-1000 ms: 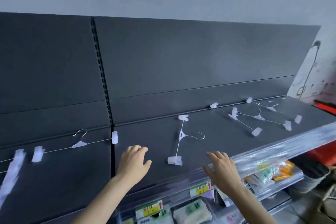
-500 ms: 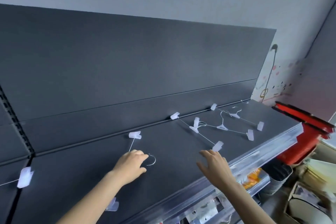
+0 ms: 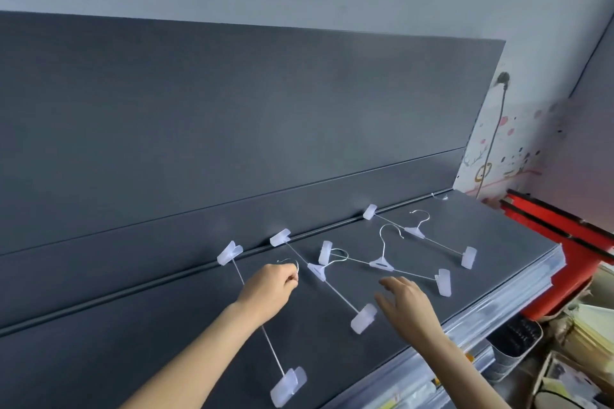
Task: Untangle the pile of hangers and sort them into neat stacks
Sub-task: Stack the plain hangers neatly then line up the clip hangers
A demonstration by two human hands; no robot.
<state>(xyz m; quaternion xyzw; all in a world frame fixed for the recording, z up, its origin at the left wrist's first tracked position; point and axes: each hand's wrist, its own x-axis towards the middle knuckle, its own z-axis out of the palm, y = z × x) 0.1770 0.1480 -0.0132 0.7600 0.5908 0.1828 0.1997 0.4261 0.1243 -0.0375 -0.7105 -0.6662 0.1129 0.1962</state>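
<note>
Four thin wire hangers with frosted plastic clips at each end lie spread across the dark grey shelf [image 3: 149, 352], all towards its right half and close to the back panel [image 3: 232, 116]. The person's left hand [image 3: 265, 292] is clenched around the middle of the leftmost hanger [image 3: 288, 385], fingers curled in where the small hook rises. That hanger's bar runs from a clip against the back panel to a clip near the shelf's front edge. Just to its right the second hanger [image 3: 317, 271] lies at a similar slant, its far clip touching the back panel and its near clip just beside the right hand [image 3: 405, 304]. That hand grasps nothing: the fingers are spread and relaxed, palm down over the shelf, though I cannot tell whether it touches the surface. The hook of the second hanger overlaps the bar of the third hanger [image 3: 382, 264], which lies more crosswise, hook pointing to the back. The fourth hanger [image 3: 415, 232] sits beyond it, apart from the others, one clip against the back panel. A clear plastic rail [image 3: 518, 292] runs along the shelf's front edge. To the right stands a red frame [image 3: 564, 242], with a wall socket [image 3: 602, 79] and its cable above it.
</note>
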